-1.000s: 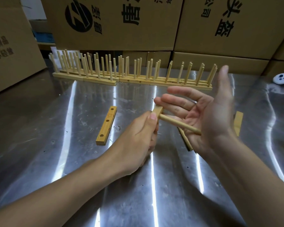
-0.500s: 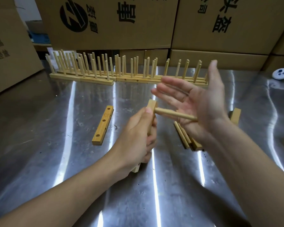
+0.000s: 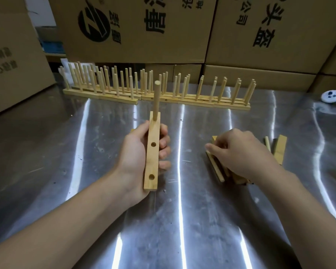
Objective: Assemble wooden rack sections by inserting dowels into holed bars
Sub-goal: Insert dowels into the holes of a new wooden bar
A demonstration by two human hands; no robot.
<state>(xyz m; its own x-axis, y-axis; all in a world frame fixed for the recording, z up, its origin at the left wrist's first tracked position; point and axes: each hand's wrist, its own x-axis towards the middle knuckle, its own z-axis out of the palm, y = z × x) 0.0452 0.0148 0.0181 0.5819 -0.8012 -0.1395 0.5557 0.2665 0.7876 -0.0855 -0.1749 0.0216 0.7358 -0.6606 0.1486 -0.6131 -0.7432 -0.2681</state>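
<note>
Head view, the only one.

Left hand [image 3: 142, 158]: fingers and thumb wrapped round the holed bar [image 3: 152, 152], held above the metal table [image 3: 85, 171], long axis pointing away from the person, holed face up.

One dowel [image 3: 156, 100] stands upright in the hole at the bar's far end. Two further holes show on the same face, both unfilled: one near the middle, one near the near end.

Right hand [image 3: 239, 154]: down on the pile of loose dowels [image 3: 215, 167] to the right, fingers curled onto the sticks. Whether a dowel is actually pinched cannot be told; the knuckles hide the fingertips.

Spare bar [image 3: 280, 150] lies just right of that pile, no dowels in it.

Finished rack sections [image 3: 163, 94] stand in a row at the back of the table, in front of the cardboard boxes [image 3: 134, 26].

Judgement: this section is about a third done, with one of three visible holes filled. Left to do: pick a dowel, seat it, repeat, then set the section with the others. At least one more bar waits.
</note>
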